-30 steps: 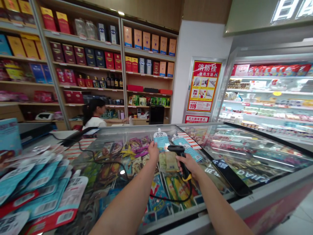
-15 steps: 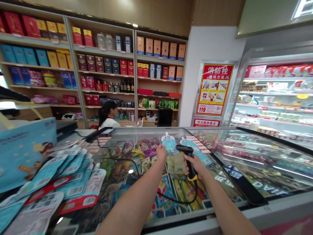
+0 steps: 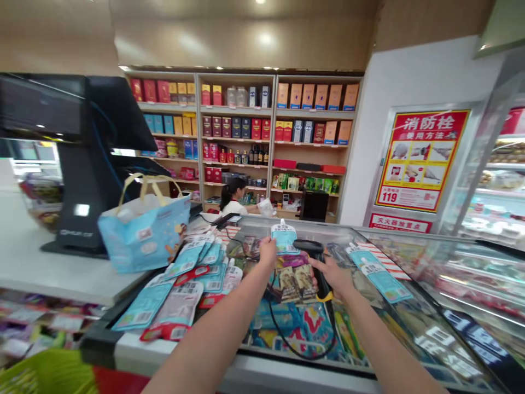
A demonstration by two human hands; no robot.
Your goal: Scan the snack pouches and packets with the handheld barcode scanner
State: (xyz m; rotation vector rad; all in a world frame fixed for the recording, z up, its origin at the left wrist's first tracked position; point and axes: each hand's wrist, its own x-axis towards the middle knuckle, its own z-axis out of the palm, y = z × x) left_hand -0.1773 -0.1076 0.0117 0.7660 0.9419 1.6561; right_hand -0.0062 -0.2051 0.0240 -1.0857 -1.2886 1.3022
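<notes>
Pinched in my left hand (image 3: 268, 253) is a light-blue and white spouted pouch (image 3: 284, 238), held upright above the glass freezer top. My right hand (image 3: 330, 273) is wrapped round the handle of a black barcode scanner (image 3: 312, 249); its head points left, close to the pouch. The scanner's black cable (image 3: 283, 335) loops down over the glass. To the left lies a heap of similar blue and red-and-white pouches (image 3: 186, 287). Right of the scanner, a couple of blue pouches (image 3: 383, 279) rest on the glass.
A blue carrier bag (image 3: 141, 241) stands left of the heap, beside a black checkout terminal (image 3: 77, 164) on a white counter (image 3: 69, 279). Behind the chest freezer (image 3: 418, 241) a person (image 3: 233, 200) sits before shelves of boxes. A green basket (image 3: 49, 375) is at lower left.
My view has swung left, bringing the terminal and whole carrier bag into sight. The held pouch and scanner stay close together, now farther from the pouches on the right. The seated person now holds something white.
</notes>
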